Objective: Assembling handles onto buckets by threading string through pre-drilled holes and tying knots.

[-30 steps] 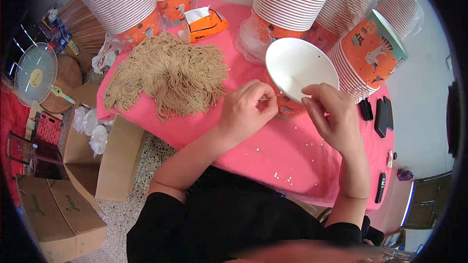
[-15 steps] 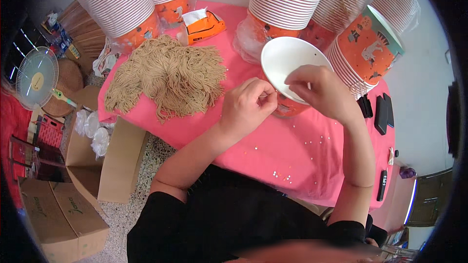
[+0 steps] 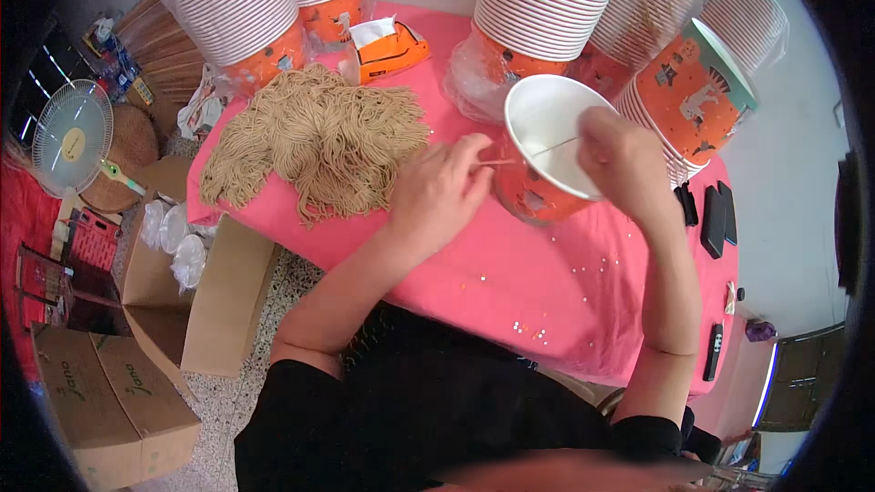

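A white-lined paper bucket (image 3: 553, 203) with an orange printed outside stands in front of me, its mouth tipped toward me. A thin beige cord (image 3: 556, 147) runs across the bucket's near left rim, between my two hands. Left of the bucket, my left hand (image 3: 439, 187) pinches the outer end of the cord. Over the bucket's mouth my right hand (image 3: 623, 161) is closed on the inner part of the cord, slightly blurred. Whether the cord passes through a hole in the wall cannot be made out. A heap of beige cords (image 3: 319, 141) lies beyond my left hand.
Nested bucket stacks (image 3: 223, 9) line the table's far side, more (image 3: 544, 5) behind my bucket and at right (image 3: 693, 96). An orange tissue pack (image 3: 392, 52) lies between. Phones (image 3: 715, 220) rest at the right edge. An open carton (image 3: 223, 305) stands on the floor at left.
My hands have moved apart, the left toward the left and the right toward the right. The cord now shows stretched between them across the rim.
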`<state>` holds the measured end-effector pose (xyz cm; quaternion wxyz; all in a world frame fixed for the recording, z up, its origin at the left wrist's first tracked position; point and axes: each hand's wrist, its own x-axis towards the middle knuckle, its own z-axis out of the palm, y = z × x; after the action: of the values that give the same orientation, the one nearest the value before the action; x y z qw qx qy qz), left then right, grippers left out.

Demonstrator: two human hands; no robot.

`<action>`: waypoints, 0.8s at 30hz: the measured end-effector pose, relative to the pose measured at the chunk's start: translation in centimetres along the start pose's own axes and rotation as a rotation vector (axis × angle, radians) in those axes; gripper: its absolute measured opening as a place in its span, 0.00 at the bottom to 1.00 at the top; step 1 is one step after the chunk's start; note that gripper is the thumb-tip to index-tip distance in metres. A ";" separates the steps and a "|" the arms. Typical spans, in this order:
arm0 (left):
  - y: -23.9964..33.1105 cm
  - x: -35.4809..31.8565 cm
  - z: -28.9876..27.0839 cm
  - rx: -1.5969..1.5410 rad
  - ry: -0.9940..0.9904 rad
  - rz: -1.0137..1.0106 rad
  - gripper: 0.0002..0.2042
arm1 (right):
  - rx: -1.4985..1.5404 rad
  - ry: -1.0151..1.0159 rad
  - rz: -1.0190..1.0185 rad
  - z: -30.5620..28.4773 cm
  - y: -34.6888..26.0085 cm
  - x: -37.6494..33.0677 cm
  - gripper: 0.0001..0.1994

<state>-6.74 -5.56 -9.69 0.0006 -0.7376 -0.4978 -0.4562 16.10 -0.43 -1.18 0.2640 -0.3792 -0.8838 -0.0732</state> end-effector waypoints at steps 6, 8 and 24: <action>-6.2 -0.4 -3.6 0.240 0.007 0.148 0.06 | -0.240 0.252 0.198 -4.8 2.4 -2.3 0.06; -7.3 -0.5 -4.7 0.192 0.024 0.002 0.05 | -0.287 0.305 0.203 -6.1 2.6 -3.1 0.06; 2.7 1.6 -6.4 -1.126 -0.698 -0.280 0.19 | -0.297 0.347 0.425 -9.1 4.6 -8.6 0.02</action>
<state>-8.97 -8.66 -3.65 -0.6037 -0.6580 -0.2462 -0.3768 28.05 -5.65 1.68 0.3620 -0.5718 -0.7061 -0.2085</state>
